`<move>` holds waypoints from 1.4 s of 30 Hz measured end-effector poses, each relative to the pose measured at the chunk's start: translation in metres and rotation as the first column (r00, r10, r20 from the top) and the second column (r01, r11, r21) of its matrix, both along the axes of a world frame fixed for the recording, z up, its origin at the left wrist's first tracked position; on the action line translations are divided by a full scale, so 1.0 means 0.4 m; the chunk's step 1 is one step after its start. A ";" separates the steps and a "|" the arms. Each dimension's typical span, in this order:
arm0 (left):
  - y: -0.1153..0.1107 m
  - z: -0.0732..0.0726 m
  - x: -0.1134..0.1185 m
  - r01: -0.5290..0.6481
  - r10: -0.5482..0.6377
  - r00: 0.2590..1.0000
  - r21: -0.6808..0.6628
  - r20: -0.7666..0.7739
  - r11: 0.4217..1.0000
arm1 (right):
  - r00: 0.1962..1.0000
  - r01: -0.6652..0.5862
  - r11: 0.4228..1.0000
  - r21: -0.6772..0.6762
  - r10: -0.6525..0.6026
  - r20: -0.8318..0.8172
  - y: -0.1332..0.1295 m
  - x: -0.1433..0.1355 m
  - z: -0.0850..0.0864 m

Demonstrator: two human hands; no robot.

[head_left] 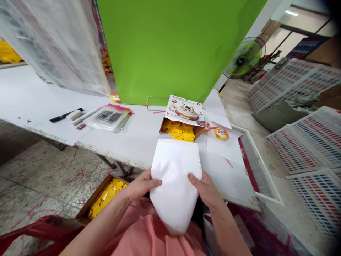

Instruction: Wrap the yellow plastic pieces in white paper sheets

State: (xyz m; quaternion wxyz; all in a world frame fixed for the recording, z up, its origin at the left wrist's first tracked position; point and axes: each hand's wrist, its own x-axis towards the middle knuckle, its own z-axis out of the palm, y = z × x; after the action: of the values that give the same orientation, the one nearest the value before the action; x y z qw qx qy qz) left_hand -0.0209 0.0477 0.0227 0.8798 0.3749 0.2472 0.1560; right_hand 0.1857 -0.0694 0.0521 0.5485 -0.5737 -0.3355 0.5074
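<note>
Two hands: left hand (142,185) and right hand (209,188), fingers (156,183) gripping opposite edges of a white packet (176,192)
Printed box (183,108): on the counter (128,145), just beyond, holding yellow pieces (179,131)

Plain white packet (176,170) against a bright green panel (165,49)
White worktop (133,151), yellow pieces (181,131), a yellow disc (221,133) with multicoloured dots, a salmon-pink garment (149,234), white grids (295,142) rowed in red and blue.
</note>
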 end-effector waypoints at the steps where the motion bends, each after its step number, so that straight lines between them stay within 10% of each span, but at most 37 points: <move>1: -0.005 0.000 0.001 -0.006 0.006 1.000 -0.003 -0.002 1.000 | 0.998 0.058 0.998 -0.008 -0.058 -0.015 0.004 -0.005 -0.009; 9: 0.003 0.003 -0.014 -0.090 0.096 0.993 -0.096 0.068 0.991 | 0.990 0.142 0.989 -0.045 -0.141 0.028 0.003 0.009 -0.024; 15: 0.001 -0.041 0.001 -0.324 0.340 0.929 0.119 -0.144 0.938 | 0.947 0.251 0.965 -0.072 -0.230 0.225 -0.002 0.023 -0.005; 42: 0.006 -0.047 -0.033 -0.195 0.196 0.978 0.029 -0.068 0.980 | 0.922 0.291 0.950 -0.112 -0.247 0.300 -0.007 0.050 -0.048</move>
State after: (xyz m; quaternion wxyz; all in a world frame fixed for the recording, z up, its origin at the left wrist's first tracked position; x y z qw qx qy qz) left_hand -0.0342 0.0501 0.0041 0.8467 0.3636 0.3121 0.2311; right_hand 0.2059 -0.0722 0.0331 0.5135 -0.7215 -0.2877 0.3646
